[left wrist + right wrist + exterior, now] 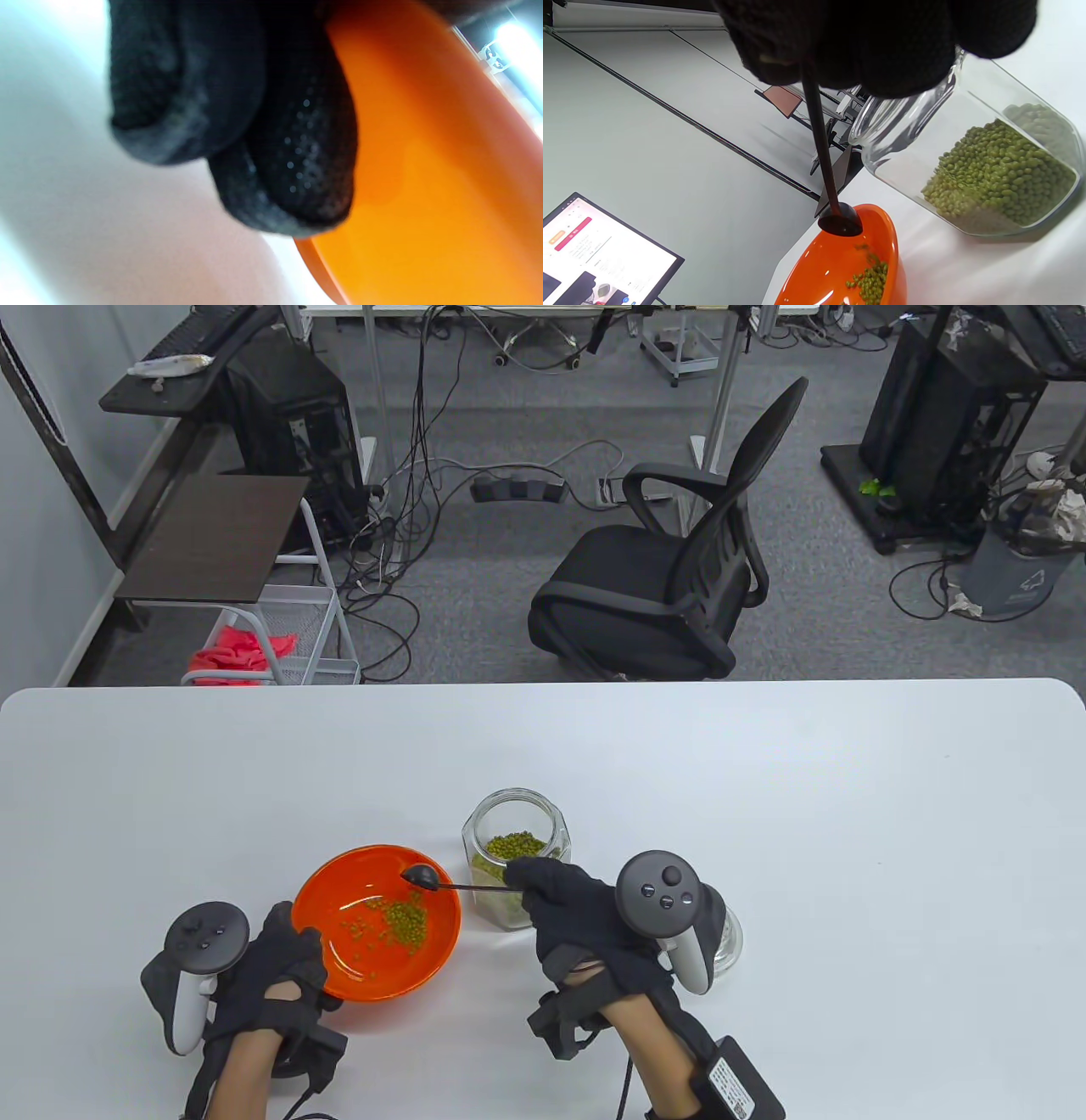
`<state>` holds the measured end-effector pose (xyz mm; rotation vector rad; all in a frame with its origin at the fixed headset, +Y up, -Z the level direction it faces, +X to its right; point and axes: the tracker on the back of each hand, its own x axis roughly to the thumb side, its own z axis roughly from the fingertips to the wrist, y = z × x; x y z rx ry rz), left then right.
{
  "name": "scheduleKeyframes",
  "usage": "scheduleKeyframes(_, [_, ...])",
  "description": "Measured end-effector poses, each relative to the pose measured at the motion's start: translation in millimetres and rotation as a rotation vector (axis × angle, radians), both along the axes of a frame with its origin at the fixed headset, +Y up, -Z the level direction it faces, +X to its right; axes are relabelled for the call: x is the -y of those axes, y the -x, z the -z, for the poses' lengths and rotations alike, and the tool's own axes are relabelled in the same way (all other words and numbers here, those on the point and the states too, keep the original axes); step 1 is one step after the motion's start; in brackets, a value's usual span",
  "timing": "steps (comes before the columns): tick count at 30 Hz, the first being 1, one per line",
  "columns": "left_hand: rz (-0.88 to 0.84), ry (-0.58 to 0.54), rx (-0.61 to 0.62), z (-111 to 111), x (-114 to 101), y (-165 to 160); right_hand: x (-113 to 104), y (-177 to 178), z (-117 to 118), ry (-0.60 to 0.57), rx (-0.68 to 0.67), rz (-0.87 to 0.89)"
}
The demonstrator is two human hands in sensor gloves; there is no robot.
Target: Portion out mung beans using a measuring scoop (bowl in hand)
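Orange bowl [339, 976] glossy, scattered mung beans [394, 920] inside

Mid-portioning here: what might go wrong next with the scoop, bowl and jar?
The left hand grips only the orange bowl rim; a tilt may spill its mung beans. The right hand holding the scoop sits close beside the open glass jar; swinging back may knock it.

bowl [376, 933] left of jar [515, 848] | scoop [422, 876] over bowl | beans [397, 920] in bowl
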<state>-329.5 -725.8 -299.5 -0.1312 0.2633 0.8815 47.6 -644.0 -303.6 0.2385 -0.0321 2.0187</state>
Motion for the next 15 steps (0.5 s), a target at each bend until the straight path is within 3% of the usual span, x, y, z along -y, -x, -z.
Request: scheduleKeyframes(15, [0.014, -0.007, -0.003, -0.1, -0.1, 0.3, -19.5, -34.2, -6.5, -0.068, 0.112, 0.181])
